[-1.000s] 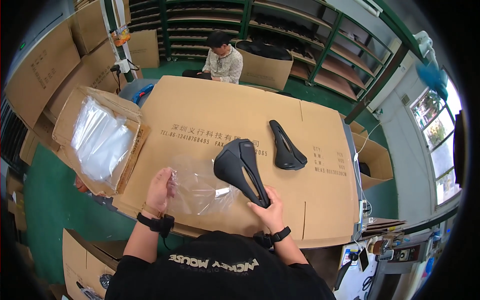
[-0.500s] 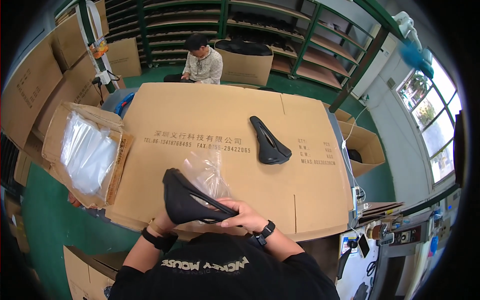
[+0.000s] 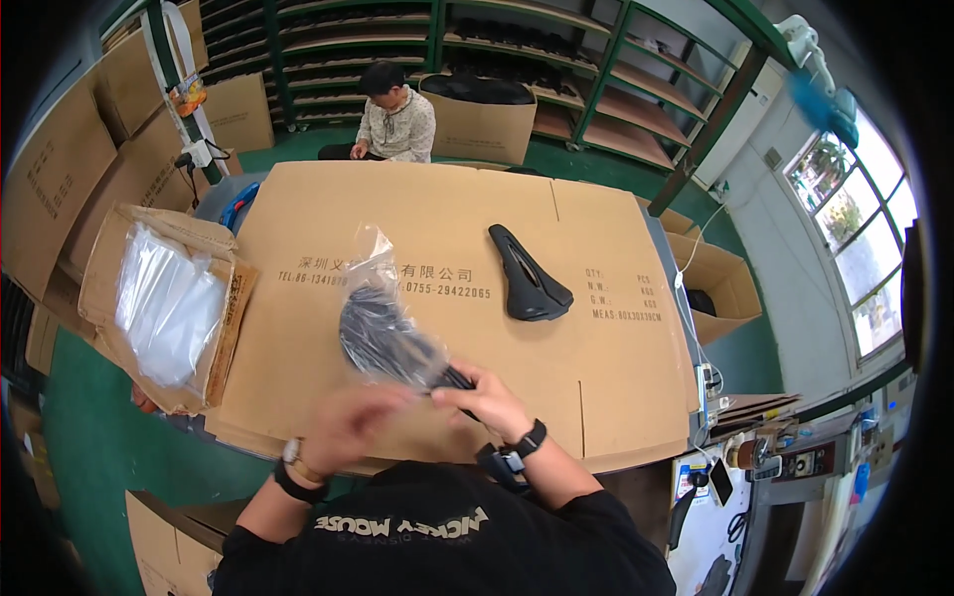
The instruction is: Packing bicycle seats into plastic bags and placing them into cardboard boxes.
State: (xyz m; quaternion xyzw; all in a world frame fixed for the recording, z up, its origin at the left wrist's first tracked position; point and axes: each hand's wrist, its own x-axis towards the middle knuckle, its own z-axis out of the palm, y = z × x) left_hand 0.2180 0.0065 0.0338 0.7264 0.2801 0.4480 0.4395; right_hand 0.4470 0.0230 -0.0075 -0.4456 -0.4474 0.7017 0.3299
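A black bicycle saddle [image 3: 459,381] lies mostly inside a clear plastic bag [image 3: 373,250], its wide end deep in the film. Its narrow end sticks out of the bag's near side, and my right hand [image 3: 489,401] is closed on it, thumb on top. Close to the bag's near edge is my left hand [image 3: 350,425], smeared by motion; its fingers cannot be made out, nor whether they touch the film. A second black saddle [image 3: 533,283], unbagged, rests on the cardboard to the right, apart from both hands.
Flat cardboard [image 3: 537,387] covers the table. At its left edge stands an open box [image 3: 231,338] of clear bags. A person [image 3: 396,124] sits beyond the table, beside a carton of black items [image 3: 477,124]. Shelving [image 3: 636,124] lines the back; a side bench [image 3: 711,536] holds tools.
The saddle has gone from bare, beside the bag, to mostly inside it. My left hand has come off the saddle's wide end and now blurs near the bag's near edge.
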